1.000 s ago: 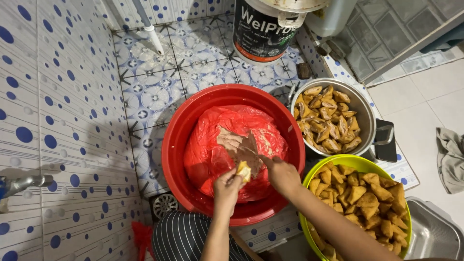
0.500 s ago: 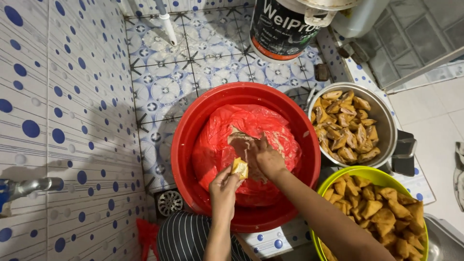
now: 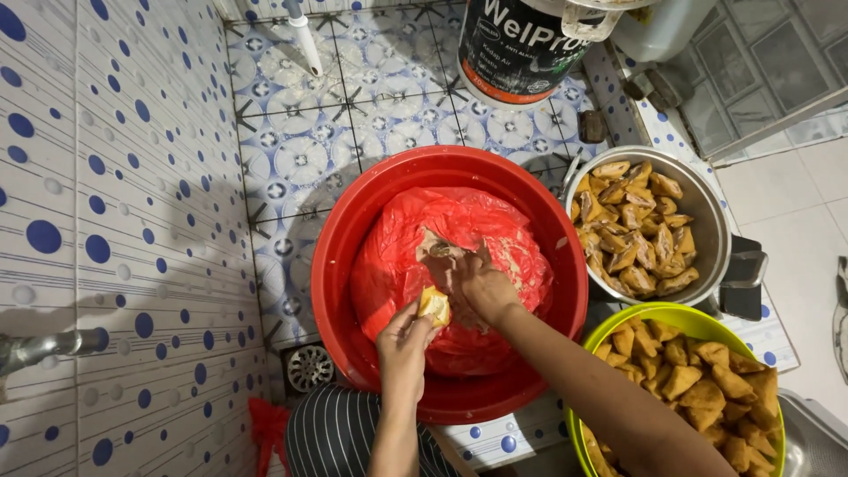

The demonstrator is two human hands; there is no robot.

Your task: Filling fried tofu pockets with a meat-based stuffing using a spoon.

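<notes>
A red plastic basin (image 3: 353,230) sits on the tiled floor, lined with a red plastic bag (image 3: 415,256) that holds pale paste. My left hand (image 3: 405,340) holds a small golden fried piece (image 3: 434,306) over the basin's near side. My right hand (image 3: 473,283) reaches into the bag's opening, its fingers smeared with the paste and pinched in it. The two hands are close together, almost touching.
A metal pot (image 3: 707,216) of fried golden pieces stands right of the basin. A green bowl (image 3: 689,316) with more pieces sits at the lower right. A dark paint bucket (image 3: 521,44), a floor drain (image 3: 309,368), a tap (image 3: 40,347) on the dotted wall.
My right hand has moved from beside the left hand deeper into the bag's paste. The left hand keeps the fried piece in place. The view has shifted slightly.
</notes>
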